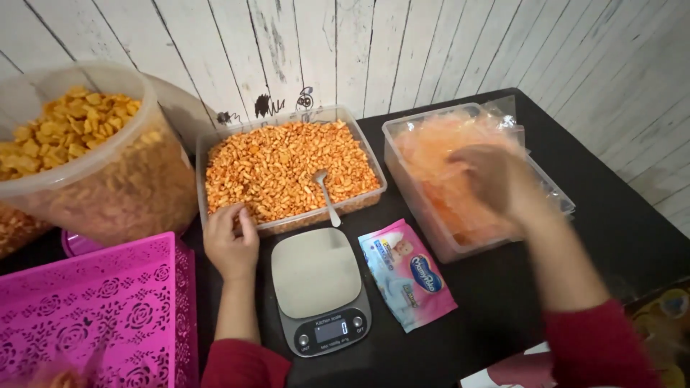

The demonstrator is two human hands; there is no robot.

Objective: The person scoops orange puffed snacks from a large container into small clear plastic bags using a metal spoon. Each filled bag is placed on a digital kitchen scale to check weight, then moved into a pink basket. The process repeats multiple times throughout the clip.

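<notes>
Altogether two hands point(231, 244), three snack tubs point(287, 169), one scale point(320, 291)
</notes>
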